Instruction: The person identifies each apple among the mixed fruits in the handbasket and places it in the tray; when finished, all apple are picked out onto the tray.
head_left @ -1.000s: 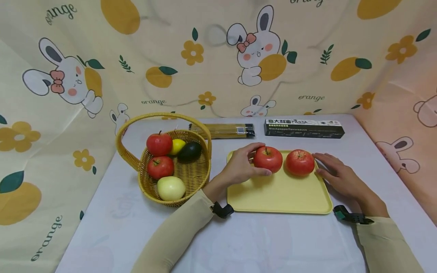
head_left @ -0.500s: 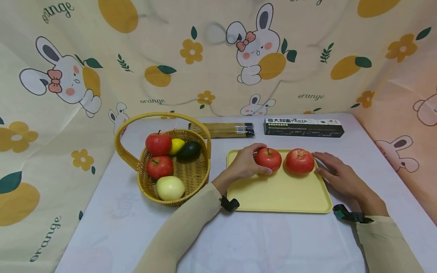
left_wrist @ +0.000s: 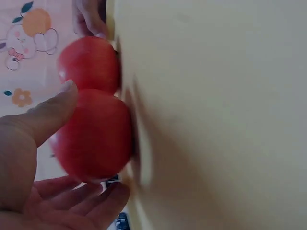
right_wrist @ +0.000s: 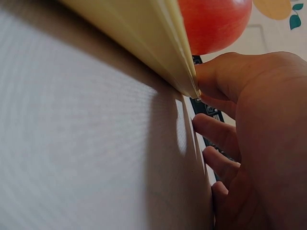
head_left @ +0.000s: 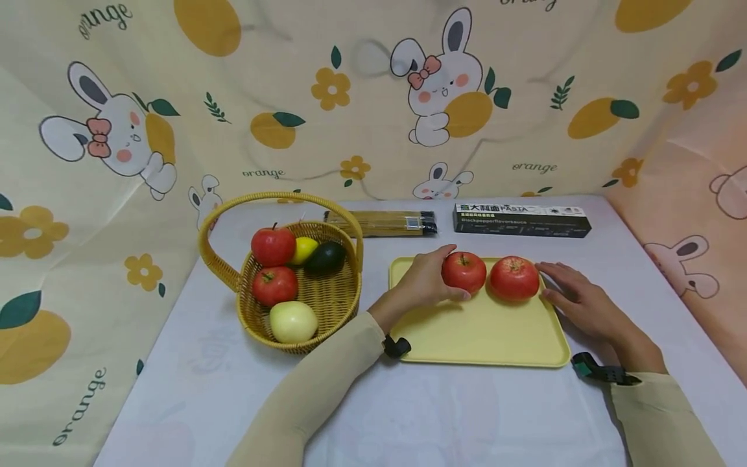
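My left hand is around a red apple at the back of a yellow tray, thumb at its near side and fingertips at its far side. In the left wrist view the thumb lies along this apple, and the fingers curl beneath it. A second red apple sits close to its right on the tray. My right hand is at the tray's right edge, fingers extended. In the right wrist view its thumb touches the tray rim beside an apple.
Left of the tray stands a wicker basket with a tall handle, holding two red apples, a pale yellow-green fruit, a lemon and a dark avocado. Behind lie a noodle pack and a black-and-white pasta box.
The left hand and its apple have shifted slightly right, closer to the second apple, and the palm sits nearer the apple. The right hand and the tray hold their places.
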`<move>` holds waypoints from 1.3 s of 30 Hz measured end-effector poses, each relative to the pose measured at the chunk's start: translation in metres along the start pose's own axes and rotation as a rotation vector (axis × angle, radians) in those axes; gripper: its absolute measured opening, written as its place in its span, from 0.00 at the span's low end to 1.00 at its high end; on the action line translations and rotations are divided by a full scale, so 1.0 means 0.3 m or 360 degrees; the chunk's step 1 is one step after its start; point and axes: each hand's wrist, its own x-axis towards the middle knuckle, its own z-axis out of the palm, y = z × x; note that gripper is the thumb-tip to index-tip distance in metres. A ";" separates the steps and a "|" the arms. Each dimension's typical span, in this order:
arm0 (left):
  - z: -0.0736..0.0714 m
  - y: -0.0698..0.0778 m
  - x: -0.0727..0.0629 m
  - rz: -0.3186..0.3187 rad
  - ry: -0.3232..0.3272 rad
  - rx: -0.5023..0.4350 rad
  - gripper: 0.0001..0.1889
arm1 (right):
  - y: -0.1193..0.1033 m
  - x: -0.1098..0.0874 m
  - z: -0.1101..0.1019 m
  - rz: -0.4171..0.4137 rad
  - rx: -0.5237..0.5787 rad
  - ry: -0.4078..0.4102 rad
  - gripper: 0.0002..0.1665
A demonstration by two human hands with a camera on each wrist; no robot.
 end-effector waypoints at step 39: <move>-0.608 -0.362 -0.724 0.0046 0.0887 -0.0254 0.31 | 0.011 0.006 0.009 -0.0044 -0.0004 0.0031 0.46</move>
